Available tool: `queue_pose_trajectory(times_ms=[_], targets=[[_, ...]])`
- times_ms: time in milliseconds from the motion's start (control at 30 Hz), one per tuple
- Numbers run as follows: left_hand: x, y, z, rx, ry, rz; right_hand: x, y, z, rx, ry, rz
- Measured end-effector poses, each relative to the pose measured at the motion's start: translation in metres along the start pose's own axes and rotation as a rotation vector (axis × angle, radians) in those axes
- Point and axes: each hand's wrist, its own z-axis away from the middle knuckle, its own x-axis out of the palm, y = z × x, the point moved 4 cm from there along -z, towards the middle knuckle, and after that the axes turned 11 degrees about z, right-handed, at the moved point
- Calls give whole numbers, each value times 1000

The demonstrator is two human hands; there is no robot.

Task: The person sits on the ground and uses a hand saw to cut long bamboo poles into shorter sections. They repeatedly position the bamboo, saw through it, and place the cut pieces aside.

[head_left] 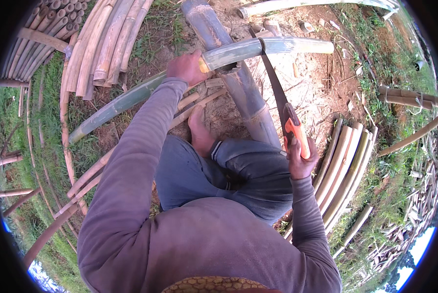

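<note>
A long green bamboo pole (238, 52) lies crosswise over a thick grey bamboo log (250, 100). My left hand (187, 67) is wrapped around the pole, left of where it crosses the log. In my right hand (302, 158) is the orange handle of a handsaw (276, 88), its dark blade running up and away to the pole. The blade meets the pole right of the log, beside a dark ring-like mark; how deep it sits cannot be made out. My bare foot (201, 131) rests on the ground near the log.
Several cut bamboo poles (343, 166) lie to my right, and more (106, 41) are stacked at the far left. Another pole (316, 6) lies along the far edge. Thin bamboo strips (184, 115) pass under my left arm. Offcuts and shavings (306, 80) litter the dirt.
</note>
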Motion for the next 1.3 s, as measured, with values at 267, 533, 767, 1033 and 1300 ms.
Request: queue_pose_trajectory(times_ms=[267, 533, 767, 1033, 1300], targets=[[-6, 15, -12, -21, -12, 7, 83, -5, -137, -59, 38, 13], [9, 2, -10, -32, -28, -59, -23, 6, 3, 39, 63, 37], [10, 7, -17, 21, 32, -41, -37, 73, -94, -253, 237, 996], [16, -3, -14, 15, 82, -6, 73, 131, -174, 369, -397, 905], [10, 17, -16, 42, 85, -35, 138, 171, -204, 757, 112, -311]])
